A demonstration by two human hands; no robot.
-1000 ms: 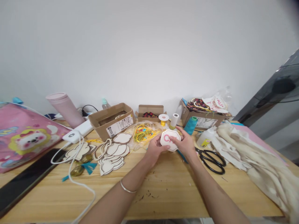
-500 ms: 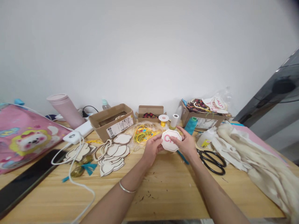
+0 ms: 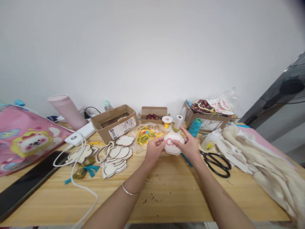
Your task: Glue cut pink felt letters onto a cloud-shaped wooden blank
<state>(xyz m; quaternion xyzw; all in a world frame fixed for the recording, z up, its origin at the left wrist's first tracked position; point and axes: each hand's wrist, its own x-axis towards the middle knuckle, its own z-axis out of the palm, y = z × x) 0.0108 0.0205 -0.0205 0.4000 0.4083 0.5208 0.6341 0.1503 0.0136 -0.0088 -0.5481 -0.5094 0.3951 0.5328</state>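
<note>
Left of me lie overlapping cloud-shaped cutouts (image 3: 118, 154), then a tangle of yellow cords (image 3: 145, 136) on clear plastic. My left hand (image 3: 154, 149) pinches the left edge of a white scalloped patch with pink lettering (image 3: 172, 148), held over the wooden table (image 3: 171, 197). My right hand (image 3: 190, 146) grips its right side, thumb across the face, near the teal thread cone (image 3: 195, 127) and black-handled scissors (image 3: 217, 163).

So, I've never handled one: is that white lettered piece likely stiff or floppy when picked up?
The white lettered piece is probably stiff, showing no sag between the left hand and right hand. Its slim edge suggests it's light. Being broad and flat, it seems unlikely to roll.
</note>
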